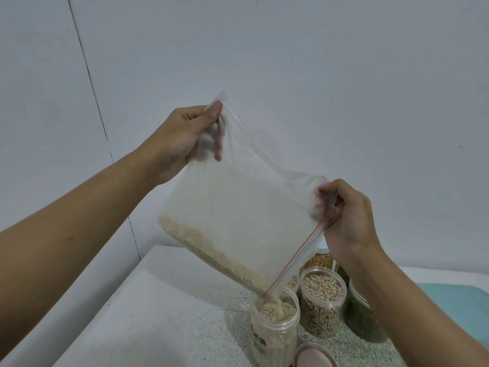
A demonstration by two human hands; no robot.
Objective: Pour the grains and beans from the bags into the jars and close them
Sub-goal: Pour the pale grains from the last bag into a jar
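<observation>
The speckled counter (pixel 148 321) runs below me, its near edge cut off. Above it I hold the clear zip bag (pixel 238 207) tilted, its long axis sloping from upper left down to lower right. My left grip (pixel 180 139) pinches the raised bottom corner and my right grip (pixel 349 215) pinches the red-striped mouth edge. The lowest mouth corner sits right over the open jar (pixel 275 329). Pale grains (pixel 211 254) lie along the low side and stream in. Raising the left should, I judge, empty the rest. Beside stand a bean jar (pixel 321 300) and a dark green jar (pixel 362 321), half hidden by my right forearm; a pinkish lid (pixel 315 356) is cut off at the bottom
</observation>
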